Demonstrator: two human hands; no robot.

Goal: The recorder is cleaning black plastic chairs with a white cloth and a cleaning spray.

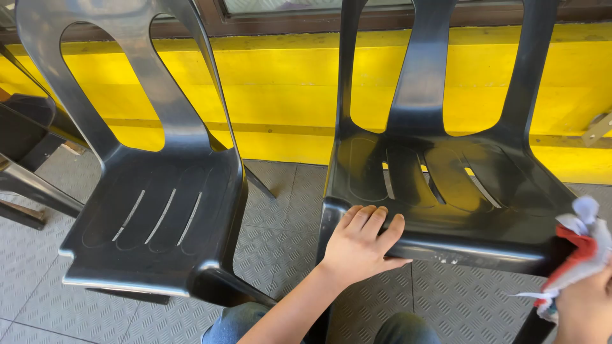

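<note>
Grey textured floor tiles (280, 210) below, a bright yellow wall (287, 89) across the upper half of the frame, a dark window frame along the top edge. Two black plastic chairs side by side: the left chair (159, 210) filling the left half, the right chair (446, 185) in the centre and right, part of a third at the far left edge. Left hand (363, 245) at lower centre, laid over the front left corner of the right chair's seat, fingers bent over the rim in a loose hold, thumb along the front edge, forearm rising from the bottom of the frame above blue jeans. Right hand (583, 309) at the lower right corner, mostly cut off, fingers closed around a bunched red and white rag (580, 251) just beside the seat's front right corner, touching or not hard to tell. Seat's front edge running left to right between the two hands, rag at its right end, seat surface up and to the left of the rag.
</note>
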